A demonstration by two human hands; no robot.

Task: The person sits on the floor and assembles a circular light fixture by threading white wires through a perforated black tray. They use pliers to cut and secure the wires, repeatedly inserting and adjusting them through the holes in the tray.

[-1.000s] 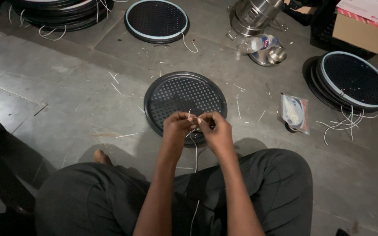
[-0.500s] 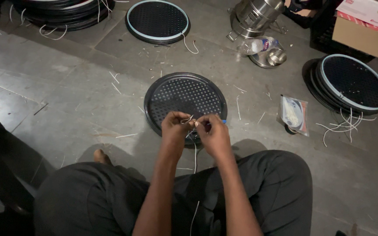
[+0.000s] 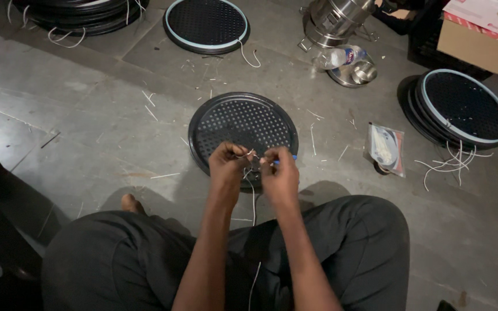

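Left hand [image 3: 229, 163] and right hand [image 3: 279, 173], both pinched closed, grip a thin white wire [image 3: 253, 190] over a round black perforated metal grille [image 3: 242, 128] on the grey floor [image 3: 87, 115].

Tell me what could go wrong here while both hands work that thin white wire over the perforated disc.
1. The thin white wire is pinched only at the fingertips of the left hand and right hand; it could slip free.
2. Its loose tail trails down between the legs and might snag on clothing.
3. White wire offcuts lie scattered on the floor around the black perforated disc, near a bare foot, and could prick it.
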